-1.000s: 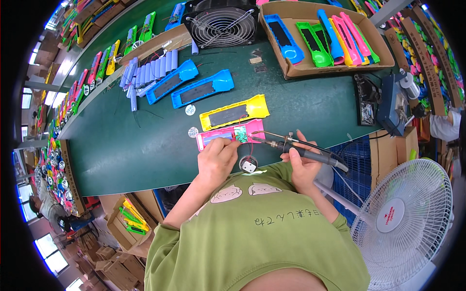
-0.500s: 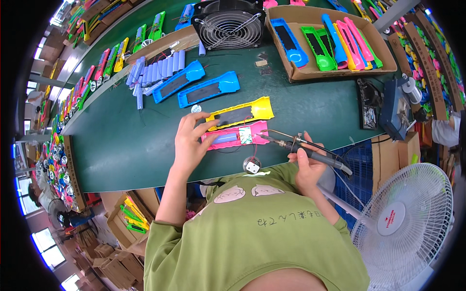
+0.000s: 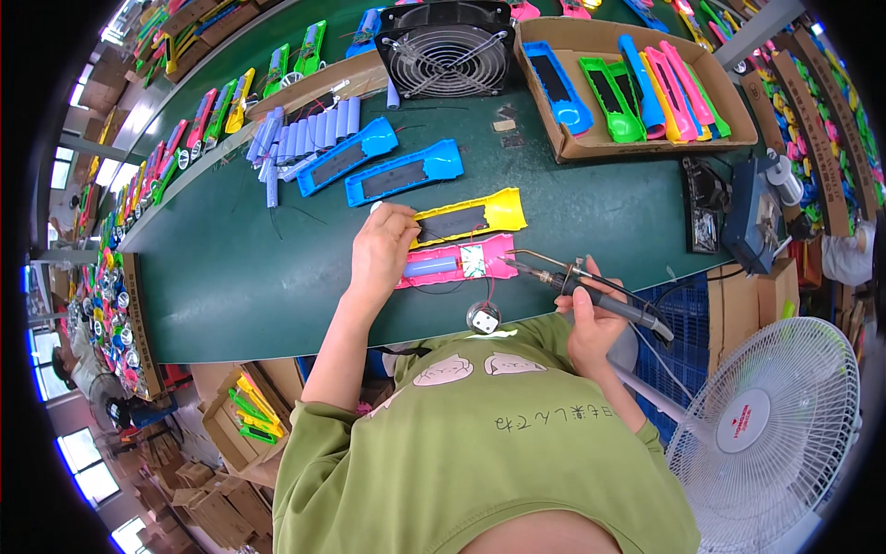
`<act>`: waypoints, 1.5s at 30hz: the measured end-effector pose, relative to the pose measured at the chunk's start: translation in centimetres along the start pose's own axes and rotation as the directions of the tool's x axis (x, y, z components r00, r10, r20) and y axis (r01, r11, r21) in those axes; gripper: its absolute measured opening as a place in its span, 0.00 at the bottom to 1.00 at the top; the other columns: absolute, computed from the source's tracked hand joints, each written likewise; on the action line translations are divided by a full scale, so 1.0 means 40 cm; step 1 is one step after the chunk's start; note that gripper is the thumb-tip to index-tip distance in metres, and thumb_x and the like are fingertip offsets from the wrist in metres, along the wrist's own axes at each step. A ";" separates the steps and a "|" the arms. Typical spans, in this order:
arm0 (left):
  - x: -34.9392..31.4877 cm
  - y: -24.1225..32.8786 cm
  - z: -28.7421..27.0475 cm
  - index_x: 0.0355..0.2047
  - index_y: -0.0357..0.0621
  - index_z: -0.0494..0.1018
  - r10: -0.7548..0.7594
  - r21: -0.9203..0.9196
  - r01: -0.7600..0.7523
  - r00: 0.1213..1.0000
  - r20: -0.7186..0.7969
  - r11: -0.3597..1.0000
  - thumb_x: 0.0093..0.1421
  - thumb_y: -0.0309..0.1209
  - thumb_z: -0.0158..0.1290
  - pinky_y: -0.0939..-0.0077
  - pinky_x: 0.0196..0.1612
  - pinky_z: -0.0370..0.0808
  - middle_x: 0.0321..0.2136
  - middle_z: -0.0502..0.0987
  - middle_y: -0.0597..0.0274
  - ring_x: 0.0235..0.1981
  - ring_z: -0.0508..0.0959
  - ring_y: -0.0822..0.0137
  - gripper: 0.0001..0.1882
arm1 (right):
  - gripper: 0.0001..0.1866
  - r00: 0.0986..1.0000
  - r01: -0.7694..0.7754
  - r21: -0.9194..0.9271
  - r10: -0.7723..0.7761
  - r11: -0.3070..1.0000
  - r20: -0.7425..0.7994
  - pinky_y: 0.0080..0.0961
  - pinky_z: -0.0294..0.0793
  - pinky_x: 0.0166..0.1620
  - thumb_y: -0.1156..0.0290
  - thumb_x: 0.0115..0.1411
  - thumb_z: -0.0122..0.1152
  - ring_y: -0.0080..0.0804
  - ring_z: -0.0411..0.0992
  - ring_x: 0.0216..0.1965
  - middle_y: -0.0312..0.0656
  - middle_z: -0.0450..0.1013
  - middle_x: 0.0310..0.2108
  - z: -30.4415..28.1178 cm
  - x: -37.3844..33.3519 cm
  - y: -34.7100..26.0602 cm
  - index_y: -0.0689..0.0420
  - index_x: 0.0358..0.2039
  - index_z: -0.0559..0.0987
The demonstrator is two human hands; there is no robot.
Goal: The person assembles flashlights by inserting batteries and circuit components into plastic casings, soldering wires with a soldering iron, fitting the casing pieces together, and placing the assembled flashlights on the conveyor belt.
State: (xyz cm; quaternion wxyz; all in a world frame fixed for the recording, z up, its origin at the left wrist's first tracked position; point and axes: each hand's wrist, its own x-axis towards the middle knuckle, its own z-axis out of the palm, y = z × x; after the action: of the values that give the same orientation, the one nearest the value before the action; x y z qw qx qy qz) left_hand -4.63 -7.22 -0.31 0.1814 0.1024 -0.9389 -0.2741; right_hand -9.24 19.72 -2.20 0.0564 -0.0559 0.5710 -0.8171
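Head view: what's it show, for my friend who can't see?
A right hand holds a soldering iron near a pink casing containing a battery and circuit board; the left hand is at the left end of a yellow casing.

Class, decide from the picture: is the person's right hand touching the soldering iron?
Touching. The head view shows the right hand gripping the soldering iron by its dark handle, with no gap between thumb and handle.

We note the glossy plastic pink shell [image 3: 499,247] and yellow shell [image 3: 505,210], the matt cardboard box [image 3: 646,150], and the smooth cloth shirt [image 3: 489,462].
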 end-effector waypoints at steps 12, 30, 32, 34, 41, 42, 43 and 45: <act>-0.043 0.052 -0.077 0.54 0.42 0.58 0.097 0.070 -0.125 0.945 0.311 0.990 0.29 0.35 0.67 0.64 0.53 0.61 0.48 0.63 0.51 0.52 0.62 0.52 0.48 | 0.10 0.959 0.245 -0.126 -0.260 0.961 -0.117 0.20 0.75 0.28 0.80 0.53 0.53 0.27 0.73 0.23 0.50 0.68 0.37 -0.047 0.049 -0.015 0.70 0.36 0.69; 0.276 0.127 -0.163 0.26 0.44 0.54 0.241 -0.491 -0.108 0.946 0.215 0.864 0.41 0.27 0.63 0.77 0.40 0.66 0.35 0.68 0.55 0.35 0.67 0.71 0.24 | 0.12 0.840 0.396 -0.583 -0.536 0.709 -0.081 0.19 0.70 0.32 0.80 0.59 0.45 0.25 0.70 0.24 0.49 0.73 0.29 -0.190 0.189 -0.005 0.63 0.44 0.62; 0.444 0.182 -0.180 0.26 0.42 0.56 0.309 -0.388 -0.226 0.937 0.165 0.893 0.42 0.32 0.63 0.74 0.36 0.69 0.31 0.71 0.54 0.31 0.69 0.69 0.24 | 0.12 0.846 0.385 -0.642 -0.532 0.663 -0.042 0.24 0.69 0.41 0.80 0.59 0.45 0.25 0.71 0.27 0.49 0.73 0.31 -0.194 0.198 0.002 0.62 0.44 0.62; 0.639 0.204 -0.149 0.28 0.39 0.58 0.276 -0.297 -0.212 0.942 0.192 0.931 0.43 0.37 0.61 0.73 0.34 0.70 0.29 0.71 0.52 0.30 0.72 0.66 0.24 | 0.12 0.839 0.364 -0.690 -0.542 0.625 -0.047 0.31 0.62 0.49 0.80 0.58 0.46 0.26 0.72 0.27 0.47 0.74 0.31 -0.185 0.200 -0.008 0.62 0.43 0.63; 1.120 0.012 0.139 0.38 0.28 0.62 -0.186 -0.166 0.173 0.980 -0.067 0.971 0.43 0.41 0.59 0.65 0.35 0.74 0.30 0.71 0.44 0.33 0.76 0.52 0.31 | 0.09 0.816 0.359 -0.759 -0.577 0.543 -0.026 0.38 0.55 0.56 0.80 0.54 0.52 0.30 0.75 0.27 0.48 0.75 0.28 -0.162 0.210 -0.020 0.62 0.37 0.68; 1.166 -0.057 0.203 0.40 0.28 0.61 -0.148 -0.050 0.144 0.987 -0.069 0.988 0.43 0.41 0.59 0.62 0.38 0.73 0.35 0.70 0.42 0.37 0.74 0.50 0.32 | 0.10 0.838 0.347 -0.780 -0.545 0.521 0.008 0.38 0.55 0.56 0.80 0.55 0.50 0.30 0.74 0.29 0.47 0.75 0.29 -0.165 0.206 -0.023 0.61 0.38 0.66; 1.208 -0.107 0.246 0.42 0.27 0.61 -0.110 0.065 0.115 0.992 -0.065 0.991 0.43 0.41 0.59 0.59 0.42 0.72 0.39 0.68 0.40 0.40 0.73 0.48 0.33 | 0.11 0.861 0.330 -0.802 -0.507 0.498 0.039 0.37 0.55 0.56 0.80 0.56 0.48 0.30 0.73 0.32 0.46 0.75 0.30 -0.167 0.207 -0.021 0.60 0.40 0.64; 1.251 -0.188 0.320 0.54 0.44 0.56 -0.243 0.307 0.193 0.961 0.133 0.932 0.44 0.40 0.59 0.59 0.48 0.67 0.50 0.60 0.41 0.49 0.66 0.44 0.39 | 0.10 0.847 0.324 -0.795 -0.532 0.513 0.002 0.39 0.56 0.55 0.80 0.54 0.50 0.31 0.74 0.31 0.46 0.75 0.29 -0.168 0.221 -0.010 0.60 0.38 0.65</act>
State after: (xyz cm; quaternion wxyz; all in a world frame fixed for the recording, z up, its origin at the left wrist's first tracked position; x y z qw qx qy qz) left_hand -54.70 -21.95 -0.28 0.0523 0.2083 -0.9636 -0.1593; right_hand -19.01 24.71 -3.90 -0.2481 -0.1143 0.8331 -0.4809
